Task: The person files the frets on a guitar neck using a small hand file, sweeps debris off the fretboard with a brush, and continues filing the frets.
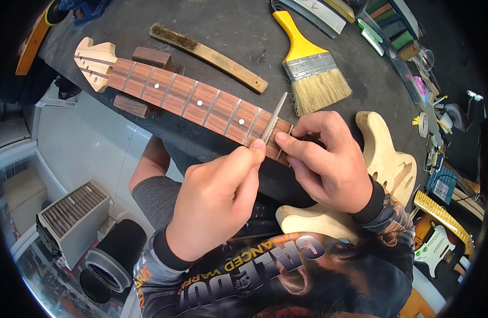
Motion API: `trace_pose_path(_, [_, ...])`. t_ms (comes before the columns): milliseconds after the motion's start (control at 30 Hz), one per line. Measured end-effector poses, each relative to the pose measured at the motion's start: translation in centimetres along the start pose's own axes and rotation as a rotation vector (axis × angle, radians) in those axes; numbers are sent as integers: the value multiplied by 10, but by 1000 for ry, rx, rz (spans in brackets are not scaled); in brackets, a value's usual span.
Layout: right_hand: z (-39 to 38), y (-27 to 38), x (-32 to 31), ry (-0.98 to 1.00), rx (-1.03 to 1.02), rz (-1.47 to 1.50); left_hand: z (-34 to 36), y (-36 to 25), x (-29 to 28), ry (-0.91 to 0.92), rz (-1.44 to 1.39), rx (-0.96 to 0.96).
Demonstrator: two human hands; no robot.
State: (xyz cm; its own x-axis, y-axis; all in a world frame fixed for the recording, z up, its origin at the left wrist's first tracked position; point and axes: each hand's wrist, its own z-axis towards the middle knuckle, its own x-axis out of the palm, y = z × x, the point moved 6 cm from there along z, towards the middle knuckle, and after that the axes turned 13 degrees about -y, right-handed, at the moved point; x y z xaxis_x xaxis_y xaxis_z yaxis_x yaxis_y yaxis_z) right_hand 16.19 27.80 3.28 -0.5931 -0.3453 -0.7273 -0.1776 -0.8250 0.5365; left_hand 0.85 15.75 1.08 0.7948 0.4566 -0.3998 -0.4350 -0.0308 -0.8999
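Note:
A guitar neck (193,106) with a dark wooden fretboard, white dot inlays and a pale headstock lies slanted across the bench edge. My left hand (217,185) is closed on a slim, tapered metal file (276,112), whose pointed end reaches up past the neck's far edge. The file rests over the fretboard near the body end. Just right of it, my right hand (329,161) is closed, its fingertips pinching at a short piece of fret wire (291,129) across the board. The fingers partly cover that wire.
Beyond the neck lie a wooden wire brush (217,61) and a yellow-handled paintbrush (315,74). Dark wooden blocks (131,105) flank the neck near its headstock. A pale, unfinished guitar body (390,159) sits at right, beside small tools. A black bin (119,249) stands low at left.

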Motion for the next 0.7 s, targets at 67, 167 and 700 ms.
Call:
trace_pose_path(67, [0,-1,-2,6,0,-3,-14,-7,-6,17,83,50])
trace_pose_path(167, [1,3,1,17,-4,-4,-47,-8,-28,-31,28,-11])
trace_pose_path(700, [0,4,-2,-57,24,-12,-12,0,1,-61,-8,70])
